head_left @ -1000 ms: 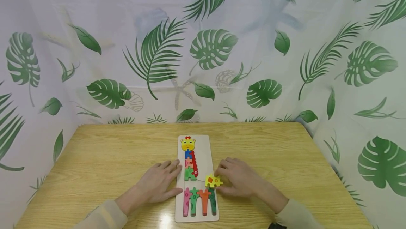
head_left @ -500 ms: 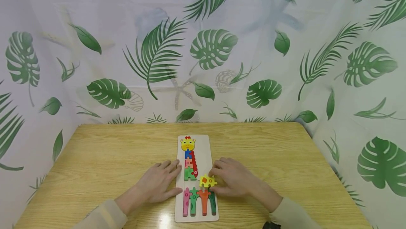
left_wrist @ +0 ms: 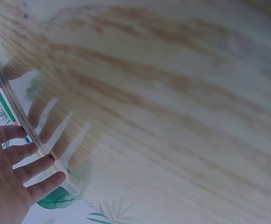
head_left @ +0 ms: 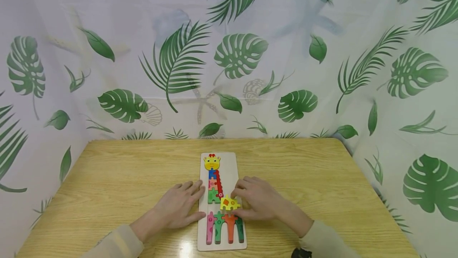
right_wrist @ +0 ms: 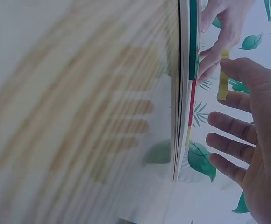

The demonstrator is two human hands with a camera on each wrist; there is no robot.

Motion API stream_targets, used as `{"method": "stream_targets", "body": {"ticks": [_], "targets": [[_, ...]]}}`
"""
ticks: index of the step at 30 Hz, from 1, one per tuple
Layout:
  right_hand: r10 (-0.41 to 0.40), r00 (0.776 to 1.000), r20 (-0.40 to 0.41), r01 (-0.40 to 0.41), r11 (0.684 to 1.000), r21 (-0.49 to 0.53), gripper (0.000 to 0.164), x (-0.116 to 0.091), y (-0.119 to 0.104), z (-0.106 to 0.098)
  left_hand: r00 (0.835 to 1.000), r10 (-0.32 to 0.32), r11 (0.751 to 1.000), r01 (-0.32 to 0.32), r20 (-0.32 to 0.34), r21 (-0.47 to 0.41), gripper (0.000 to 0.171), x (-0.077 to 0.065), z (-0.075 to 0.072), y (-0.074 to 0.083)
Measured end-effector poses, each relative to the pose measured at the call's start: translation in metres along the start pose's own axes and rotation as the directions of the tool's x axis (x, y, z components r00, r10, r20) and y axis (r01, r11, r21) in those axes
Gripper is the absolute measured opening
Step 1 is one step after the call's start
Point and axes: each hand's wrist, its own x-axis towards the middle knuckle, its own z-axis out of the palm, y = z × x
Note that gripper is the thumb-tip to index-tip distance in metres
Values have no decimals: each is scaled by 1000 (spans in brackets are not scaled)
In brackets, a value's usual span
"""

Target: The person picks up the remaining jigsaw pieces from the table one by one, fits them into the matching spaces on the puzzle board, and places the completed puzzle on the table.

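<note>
My right hand (head_left: 260, 199) pinches a yellow puzzle piece (head_left: 229, 203) between thumb and index finger. In the right wrist view the yellow piece (right_wrist: 224, 77) is edge-on and raised off the board, the other fingers spread. Beneath it lies a pale wooden giraffe puzzle board (head_left: 229, 170). The giraffe head (head_left: 212, 162), a blue, a pink and a green neck piece (head_left: 213, 196) and a red mane piece (head_left: 218, 184) sit on it. Several leg pieces (head_left: 230, 228) stand in a row lower down. My left hand (head_left: 179, 205) rests with extended fingers and thumb at the board's left edge.
The board lies on a wood-grain table (head_left: 136, 166), whose shiny surface mirrors the hands in both wrist views. A white leaf-print cloth (head_left: 229, 123) hangs behind the table and along both sides.
My right hand has carried the yellow piece leftward, from the board's right edge to over the gap between neck and legs. The left hand stays where it was.
</note>
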Motion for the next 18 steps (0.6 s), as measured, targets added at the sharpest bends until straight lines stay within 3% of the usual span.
{"method": "stream_targets", "body": {"ticks": [12, 18], "targets": [[31, 997, 70, -33, 999, 21, 35, 10, -6, 1, 999, -10, 1000, 10, 31, -10, 78, 2, 1, -1], [10, 996, 90, -12, 1000, 19, 38, 15, -8, 2, 999, -12, 1000, 12, 33, -18, 78, 2, 0, -1]]}}
